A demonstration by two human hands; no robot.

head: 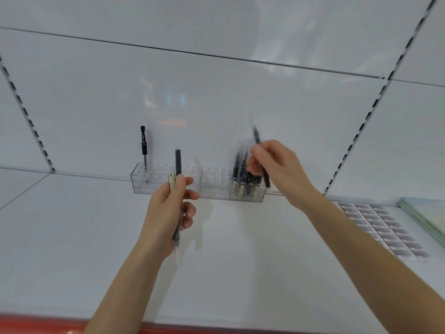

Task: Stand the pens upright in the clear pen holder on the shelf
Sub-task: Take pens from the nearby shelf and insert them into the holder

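The white shelf [240,273] fills the lower part of the view, with a red strip along its near edge and a white back panel [216,92] rising behind it, flanked by slotted uprights at left and right. At the far right of the shelf lies a sheet of small grey labels [382,227], and just beyond it a stack of pale green pads [426,215], partly cut off by the frame. Against the back panel sits the clear pen holder [168,182] — a long block of small round wells, made up of adjoining sections. Its left sections are almost bare: one black pen [143,145] stands upright in a well at the far left end. The right end section holds a cluster of dark pens [243,174], upright or slightly leaning; their count cannot be told through the blur. The left hand [168,208] is in front of the holder's middle, clenched around a dark pen [178,165] held nearly vertical, its top rising above the thumb and its lower end showing below the palm; a pale strip-like item is also pinched against the fingers, too small to identify. The right hand [277,169] is at the right end section, grasping a blurred dark pen [258,145] — tilted, its upper end leaning left above the cluster.
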